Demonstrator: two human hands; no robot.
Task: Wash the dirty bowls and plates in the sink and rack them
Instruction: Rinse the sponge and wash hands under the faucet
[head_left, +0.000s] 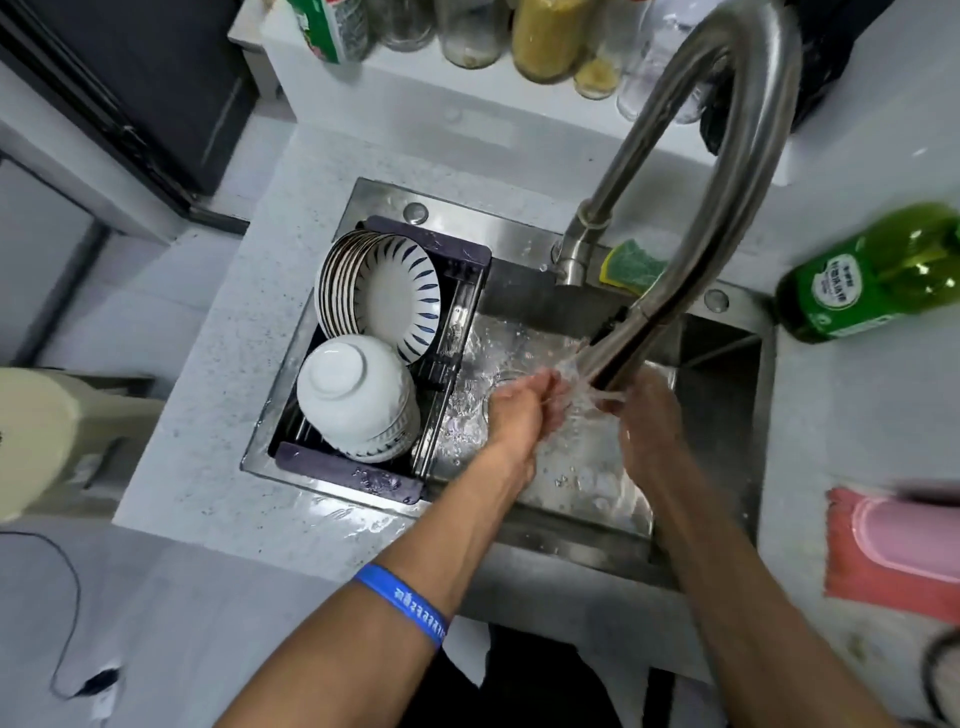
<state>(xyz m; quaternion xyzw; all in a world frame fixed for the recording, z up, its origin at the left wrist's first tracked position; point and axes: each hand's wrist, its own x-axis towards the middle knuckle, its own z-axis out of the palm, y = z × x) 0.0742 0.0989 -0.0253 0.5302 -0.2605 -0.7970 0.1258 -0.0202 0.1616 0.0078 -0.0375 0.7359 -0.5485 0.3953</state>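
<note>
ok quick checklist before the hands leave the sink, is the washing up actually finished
1. Plates racked: ok, the striped plates stand on edge in the drying rack.
2. Bowls racked: ok, the white bowls sit stacked upside down in the same rack.
3. Sink basin free of dishes: ok as far as it shows; the part under the hands is hidden.
4. Hands free: ok, left hand and right hand hold nothing under the stream.
5. Faucet off: not ok, water is running.
6. Sponge put away: ok, it rests on the sink ledge by the faucet base.
</note>
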